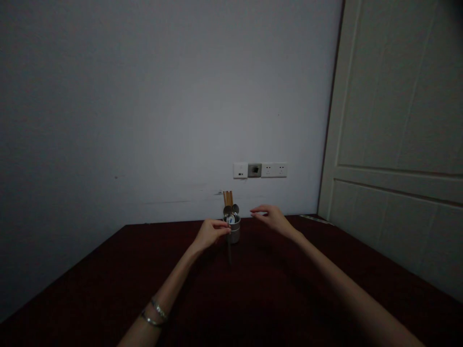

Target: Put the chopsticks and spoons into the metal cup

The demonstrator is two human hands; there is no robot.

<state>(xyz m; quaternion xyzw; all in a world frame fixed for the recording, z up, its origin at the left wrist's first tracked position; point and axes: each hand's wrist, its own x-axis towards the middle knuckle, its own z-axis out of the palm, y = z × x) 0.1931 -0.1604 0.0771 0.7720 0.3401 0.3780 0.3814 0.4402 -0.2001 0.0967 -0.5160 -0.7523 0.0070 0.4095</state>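
Observation:
A metal spoon [229,248] hangs upright in front of the cup, its handle pointing down. My left hand [211,233] pinches it between thumb and fingertips, with the bowl above. Behind the spoon stands a grey metal cup [235,233], partly covered by it. Wooden chopsticks [228,197] stick up from the cup, along with another spoon [236,208] and a white piece with a blue mark [231,220]. To the right of the cup, my right hand [273,219] hovers with thumb and fingers apart and nothing between them.
The cup stands on a dark red table [173,238] near the pale wall [181,120]. Wall sockets [274,169] sit above the table's back edge. A white panelled door [390,120] rises along the right side.

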